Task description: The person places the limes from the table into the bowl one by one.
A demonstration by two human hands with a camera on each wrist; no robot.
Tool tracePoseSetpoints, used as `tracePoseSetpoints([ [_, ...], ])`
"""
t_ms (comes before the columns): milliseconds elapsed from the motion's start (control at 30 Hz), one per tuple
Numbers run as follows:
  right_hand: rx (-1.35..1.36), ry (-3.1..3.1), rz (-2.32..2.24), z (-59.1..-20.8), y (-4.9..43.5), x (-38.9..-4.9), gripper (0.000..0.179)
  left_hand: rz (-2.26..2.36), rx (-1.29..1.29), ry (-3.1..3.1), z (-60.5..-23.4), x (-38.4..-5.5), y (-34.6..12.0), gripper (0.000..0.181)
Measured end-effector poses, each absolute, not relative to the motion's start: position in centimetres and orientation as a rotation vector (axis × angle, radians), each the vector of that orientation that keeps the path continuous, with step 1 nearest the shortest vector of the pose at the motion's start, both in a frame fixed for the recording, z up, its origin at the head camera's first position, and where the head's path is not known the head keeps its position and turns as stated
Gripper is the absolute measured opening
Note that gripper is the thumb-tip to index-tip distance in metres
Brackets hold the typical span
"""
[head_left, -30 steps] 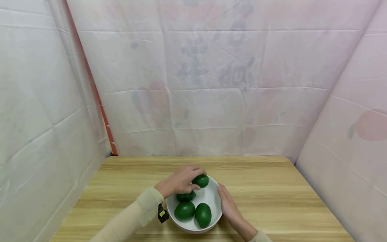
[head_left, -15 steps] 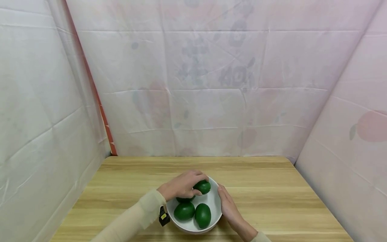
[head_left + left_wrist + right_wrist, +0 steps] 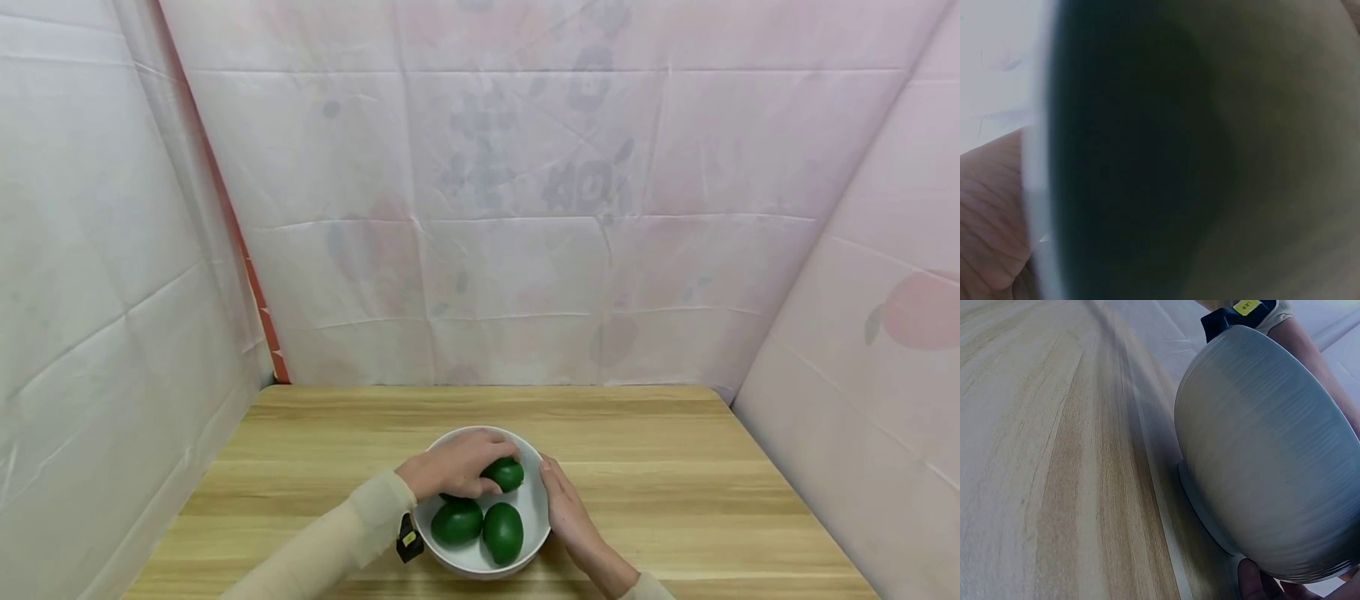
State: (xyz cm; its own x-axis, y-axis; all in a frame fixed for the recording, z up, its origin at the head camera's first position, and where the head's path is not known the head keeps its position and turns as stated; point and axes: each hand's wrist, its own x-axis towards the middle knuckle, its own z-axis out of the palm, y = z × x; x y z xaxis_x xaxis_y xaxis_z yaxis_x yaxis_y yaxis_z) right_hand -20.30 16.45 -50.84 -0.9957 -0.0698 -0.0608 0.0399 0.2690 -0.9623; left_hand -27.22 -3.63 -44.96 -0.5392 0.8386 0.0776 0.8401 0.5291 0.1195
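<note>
A white bowl (image 3: 537, 525) stands near the front of the table with several dark green, egg-shaped fruits in it. My left hand (image 3: 467, 463) reaches in over its left side and grips one green fruit (image 3: 506, 474) between thumb and fingers. Two more, a left fruit (image 3: 457, 522) and a right fruit (image 3: 503, 532), lie at the front of the bowl. Another is mostly hidden under my left hand. My right hand (image 3: 572, 518) rests against the bowl's outer right side, fingers fairly straight. In the right wrist view, fingertips (image 3: 1249, 579) touch low on the bowl.
The wooden table (image 3: 675, 483) extends around the bowl. Pale printed sheets (image 3: 517, 275) hang behind and at both sides. A black wrist camera (image 3: 408, 540) sits by the bowl's left rim. The left wrist view is mostly blurred by something close.
My left hand has moved down and slightly right, carrying the gripped green fruit lower into the bowl and covering more of the fruit beneath. The right hand and bowl have stayed put.
</note>
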Motion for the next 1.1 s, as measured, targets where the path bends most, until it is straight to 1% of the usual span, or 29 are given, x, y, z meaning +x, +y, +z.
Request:
tracePoseSetpoints([
  [333,-0.04,2.415,-1.849,-50.72,16.35,-20.23,0.057,-0.146,-1.599,-2.654,-45.42,-27.35,-3.29,0.04],
  [567,-0.054,2.399,-1.859,-50.67,16.37,-20.16,0.057,-0.169,-1.604,-2.688,-45.84,-27.48,-3.08,0.04],
  [833,-0.052,2.379,-1.877,-50.67,16.41,-20.12,0.057,-0.222,-1.603,-2.72,-45.77,-27.33,-2.9,0.031],
  [1100,-0.046,2.367,-1.883,-50.78,16.44,-20.19,0.058,-0.24,-1.595,-2.748,-45.65,-27.28,-3.01,0.03],
])
